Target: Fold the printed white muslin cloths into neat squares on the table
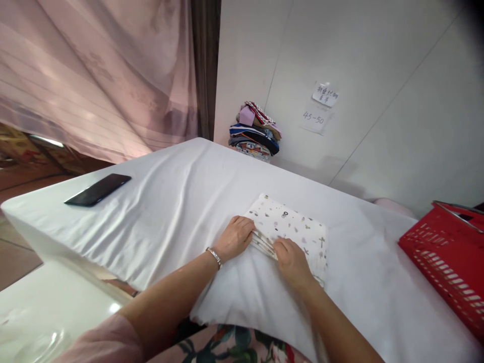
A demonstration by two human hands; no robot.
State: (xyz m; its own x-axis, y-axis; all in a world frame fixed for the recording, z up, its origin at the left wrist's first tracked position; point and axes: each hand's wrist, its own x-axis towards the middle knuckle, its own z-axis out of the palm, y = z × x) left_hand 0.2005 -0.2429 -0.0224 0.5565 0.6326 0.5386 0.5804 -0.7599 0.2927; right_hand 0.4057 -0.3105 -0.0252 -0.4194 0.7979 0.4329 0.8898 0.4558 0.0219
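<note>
Left of the basket (pixel 449 244) lies the folded cloth (pixel 293 222), its layered near edge held in the closed fingers of the left hand (pixel 235 237) and right hand (pixel 293 261); even, light tension between them should keep the layers flush

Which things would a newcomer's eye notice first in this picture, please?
Probably the bright red basket at the picture's right edge. Then, perhaps, the folded white cloth with small printed figures, lying just right of centre, and the black phone, dark against the white tablecloth at left.
</note>
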